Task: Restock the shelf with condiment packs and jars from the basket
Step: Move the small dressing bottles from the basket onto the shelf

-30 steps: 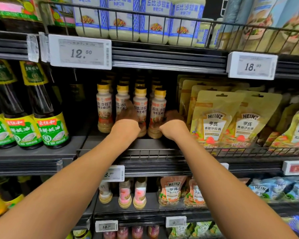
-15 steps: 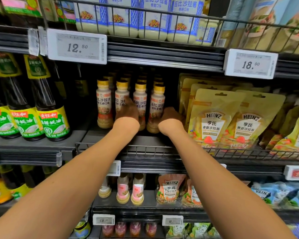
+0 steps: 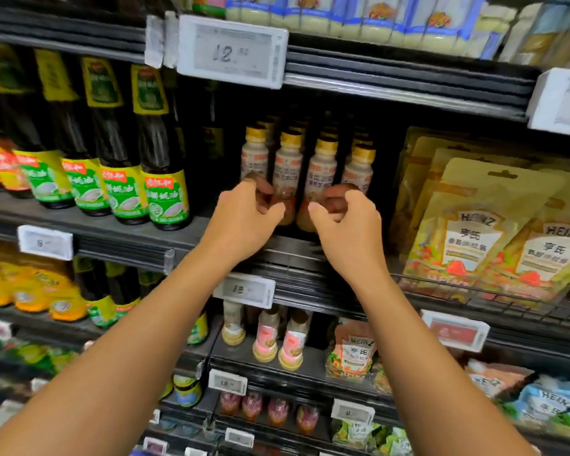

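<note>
Small dressing bottles with yellow caps stand in several rows on the middle shelf. My left hand hovers in front of the left bottles, fingers curled and loose, fingertips near the first bottle. My right hand is just in front of the right bottles, thumb and fingers apart with nothing between them. Two front bottles show in the gap between my hands. No basket is in view. The picture is blurred by motion.
Tall dark sauce bottles with green labels stand to the left. Yellow Heinz pouches lean behind a wire rail to the right. A price tag hangs on the shelf above. More small bottles and pouches fill the lower shelves.
Both hands have drawn back a little from the bottle bases and their fingers have loosened. The view has swung to the left and become blurred.
</note>
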Demonstrator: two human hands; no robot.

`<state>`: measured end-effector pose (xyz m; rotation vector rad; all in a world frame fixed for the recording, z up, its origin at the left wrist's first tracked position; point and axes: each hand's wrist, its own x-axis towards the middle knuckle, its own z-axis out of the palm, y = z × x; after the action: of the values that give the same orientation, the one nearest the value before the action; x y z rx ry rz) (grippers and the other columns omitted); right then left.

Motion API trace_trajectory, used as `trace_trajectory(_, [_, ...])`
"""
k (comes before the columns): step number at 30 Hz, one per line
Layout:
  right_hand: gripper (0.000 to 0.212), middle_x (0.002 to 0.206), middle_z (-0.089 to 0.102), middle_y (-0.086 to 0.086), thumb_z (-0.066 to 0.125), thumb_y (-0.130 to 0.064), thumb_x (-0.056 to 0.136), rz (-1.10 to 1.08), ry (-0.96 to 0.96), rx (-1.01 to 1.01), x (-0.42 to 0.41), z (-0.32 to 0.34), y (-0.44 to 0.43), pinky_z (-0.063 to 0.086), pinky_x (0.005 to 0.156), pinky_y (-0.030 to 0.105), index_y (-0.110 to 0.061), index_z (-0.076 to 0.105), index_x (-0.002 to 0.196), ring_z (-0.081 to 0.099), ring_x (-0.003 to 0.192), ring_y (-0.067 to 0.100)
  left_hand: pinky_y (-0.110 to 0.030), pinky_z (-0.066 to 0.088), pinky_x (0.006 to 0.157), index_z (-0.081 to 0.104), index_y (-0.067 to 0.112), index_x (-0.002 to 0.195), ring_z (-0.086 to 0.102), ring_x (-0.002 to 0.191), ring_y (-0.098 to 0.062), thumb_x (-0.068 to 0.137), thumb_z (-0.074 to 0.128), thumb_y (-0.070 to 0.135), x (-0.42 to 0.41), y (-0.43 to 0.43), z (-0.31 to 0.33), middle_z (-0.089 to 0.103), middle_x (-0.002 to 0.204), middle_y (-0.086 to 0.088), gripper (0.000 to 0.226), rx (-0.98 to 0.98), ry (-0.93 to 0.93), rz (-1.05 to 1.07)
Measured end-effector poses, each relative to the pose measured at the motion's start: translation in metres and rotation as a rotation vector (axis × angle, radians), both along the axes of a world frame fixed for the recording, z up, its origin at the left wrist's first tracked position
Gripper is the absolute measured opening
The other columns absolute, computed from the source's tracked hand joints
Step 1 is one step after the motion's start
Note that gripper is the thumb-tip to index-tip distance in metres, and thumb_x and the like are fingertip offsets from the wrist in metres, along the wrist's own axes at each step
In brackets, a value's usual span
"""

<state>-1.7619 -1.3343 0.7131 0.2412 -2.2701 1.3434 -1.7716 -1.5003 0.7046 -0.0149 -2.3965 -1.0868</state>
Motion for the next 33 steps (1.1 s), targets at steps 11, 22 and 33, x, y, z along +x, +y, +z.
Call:
trace_trajectory(11, [0.017,0.077,0.066,0.009,0.069,-0.013,0.091,0.528,-0.030,-0.193,0.056,-0.023,-0.162,0.057,0.068,0.042,-0.028,0.060,0.094,0.065,0.072,0.027,-0.041,0.056,0.071,0.055,0.033,0.092,0.066,0.071,-0.018,0.089,0.071,0.025,0.112,-0.156,-0.028,0.068,0.074,0.003,0.018,0.381,0.064,0.208])
trace_trajectory(22, [0.024,0.074,0.059,0.013,0.067,-0.003,0.090,0.824,-0.283,-0.076,0.132,-0.124,-0.344,0.047,0.062,0.036,-0.025,0.060,0.088,0.054,0.066,0.021,-0.048,0.055,0.066,0.056,0.030,0.087,0.063,0.064,-0.025,0.076,0.068,0.027,0.253,-0.322,-0.121,0.066,0.073,-0.022,0.017,0.503,-0.094,0.526])
trace_trajectory(33, [0.015,0.066,0.060,0.001,0.064,-0.002,0.089,0.819,-0.735,0.183,0.167,-0.321,-0.402,0.050,0.065,0.045,-0.016,0.062,0.086,0.055,0.065,0.024,-0.039,0.055,0.070,0.058,0.025,0.096,0.065,0.063,-0.013,0.091,0.068,0.017,0.324,-0.375,-0.306,0.071,0.091,-0.023,0.014,0.760,-0.470,0.633])
